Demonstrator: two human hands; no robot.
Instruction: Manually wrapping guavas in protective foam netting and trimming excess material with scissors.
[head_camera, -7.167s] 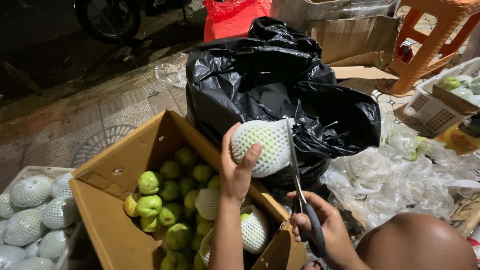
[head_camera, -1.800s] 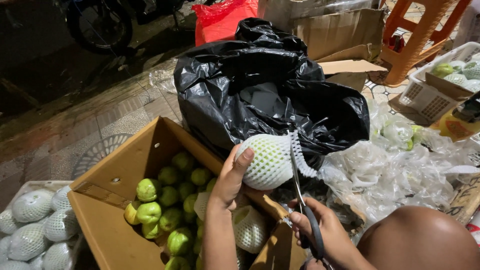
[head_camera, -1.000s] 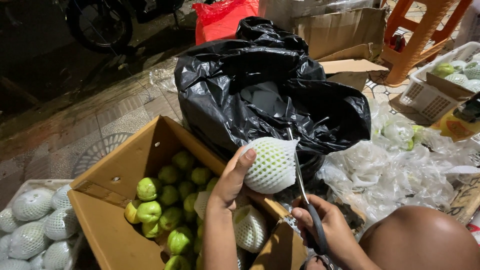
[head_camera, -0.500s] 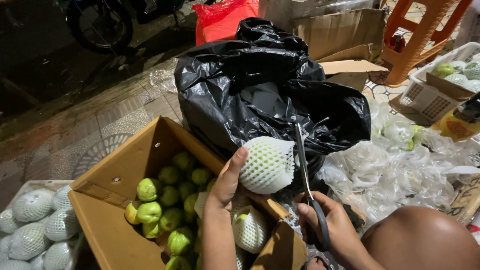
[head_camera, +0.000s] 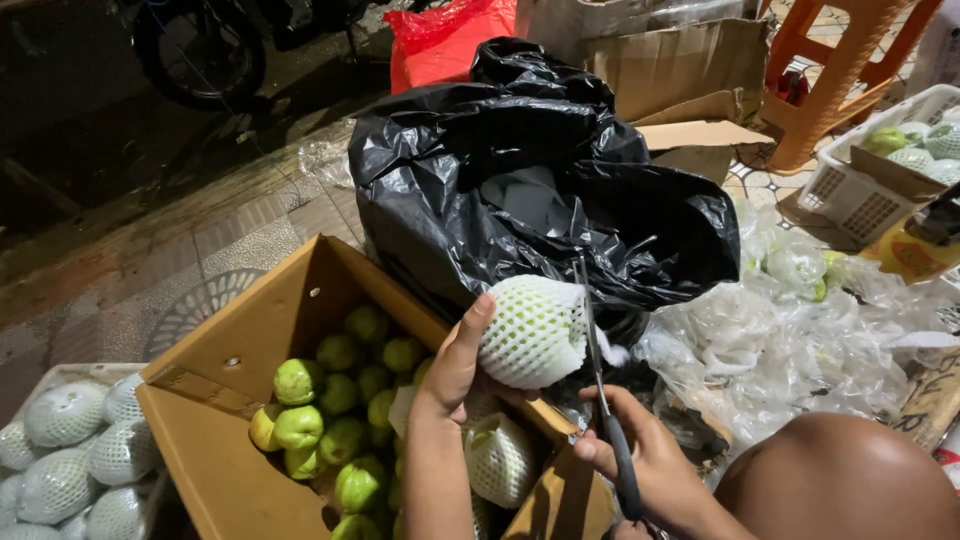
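My left hand (head_camera: 455, 370) grips a fruit wrapped in a white foam net (head_camera: 532, 332), holding it over the edge of a cardboard box. My right hand (head_camera: 655, 465) holds scissors (head_camera: 603, 400), blades pointing up along the right side of the wrapped fruit, at the net's loose end. The cardboard box (head_camera: 215, 350) below holds several green guavas (head_camera: 335, 420) and one more netted fruit (head_camera: 497, 457). My bare knee (head_camera: 845, 480) shows at the lower right.
A large black plastic bag (head_camera: 530, 190) stands open behind the box. Crumpled clear plastic (head_camera: 800, 340) lies at right. A white crate of netted fruit (head_camera: 65, 450) sits lower left, another white basket (head_camera: 890, 170) upper right, near an orange stool (head_camera: 835, 70). A motorbike wheel (head_camera: 195, 50) is upper left.
The trimmed strip of net hanging at the fruit's right side has gone. The scissors have stayed beside the fruit, blades now lying against its right edge; my left hand has turned the fruit slightly.
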